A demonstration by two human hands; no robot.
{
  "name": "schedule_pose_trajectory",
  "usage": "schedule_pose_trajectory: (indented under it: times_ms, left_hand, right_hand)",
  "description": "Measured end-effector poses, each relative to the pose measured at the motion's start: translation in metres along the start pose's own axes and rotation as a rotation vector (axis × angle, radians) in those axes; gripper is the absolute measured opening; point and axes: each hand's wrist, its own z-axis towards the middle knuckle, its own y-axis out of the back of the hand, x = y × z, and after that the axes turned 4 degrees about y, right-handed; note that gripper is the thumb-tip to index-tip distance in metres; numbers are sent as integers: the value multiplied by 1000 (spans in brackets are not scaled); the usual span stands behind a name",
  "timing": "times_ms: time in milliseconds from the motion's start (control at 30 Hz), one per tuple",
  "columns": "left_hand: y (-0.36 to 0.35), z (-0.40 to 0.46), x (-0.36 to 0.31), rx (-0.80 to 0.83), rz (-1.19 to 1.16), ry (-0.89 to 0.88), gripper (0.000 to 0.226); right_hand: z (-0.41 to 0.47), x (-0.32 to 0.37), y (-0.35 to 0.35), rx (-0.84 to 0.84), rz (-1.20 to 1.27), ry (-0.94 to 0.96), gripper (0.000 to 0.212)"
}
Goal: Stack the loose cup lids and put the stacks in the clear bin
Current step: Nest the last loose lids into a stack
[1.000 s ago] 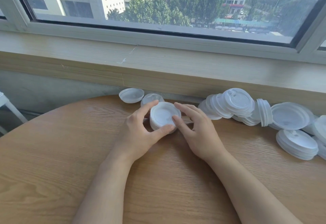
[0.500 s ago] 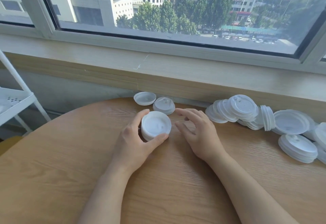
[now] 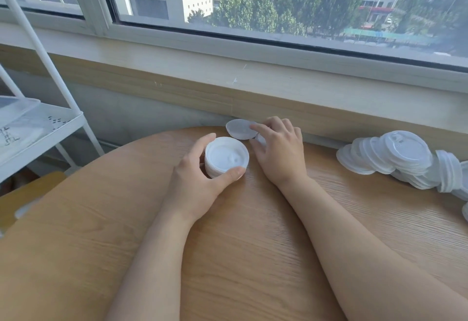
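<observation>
A short stack of white cup lids (image 3: 226, 157) stands on the round wooden table (image 3: 253, 257). My left hand (image 3: 195, 184) grips that stack, thumb on its near side and fingers on its left. My right hand (image 3: 281, 151) lies farther back, arched over a loose lid (image 3: 260, 139) that it mostly hides, with the thumb at the lid's near edge. Its index finger touches a second, upturned lid (image 3: 238, 130) at the table's far edge. A clear container (image 3: 15, 109) sits on the white rack at the left, cut off by the frame.
A sprawling pile of white lids (image 3: 387, 156) lies along the table's back right, with a stack tipped on its side (image 3: 449, 175) beside it. A wooden window sill (image 3: 253, 85) runs close behind the table. The white wire rack (image 3: 45, 128) stands left of it.
My right hand let go of the stack and moved back onto the two loose lids. My left hand kept hold of the stack. The view swung left, showing the rack.
</observation>
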Motion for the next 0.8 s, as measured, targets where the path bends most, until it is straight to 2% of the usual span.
schedule_pose_trajectory:
  times_ms: [133, 233, 500, 667, 800]
  left_hand:
    - [0, 2, 2, 2, -16, 0, 90]
    - [1, 1, 3, -1, -23, 12, 91]
    - [4, -1, 0, 40, -57, 22, 91]
    - [7, -4, -3, 55, -90, -2, 77]
    - [7, -3, -1, 54, -104, -11, 93]
  right_hand:
    - [7, 1, -9, 13, 5, 15, 13]
    - [5, 2, -6, -55, 41, 30, 5]
    - [-17, 13, 33, -248, 244, 194, 9]
    - [-32, 24, 42, -206, 284, 281, 7]
    - [-37, 22, 47, -160, 280, 304, 5]
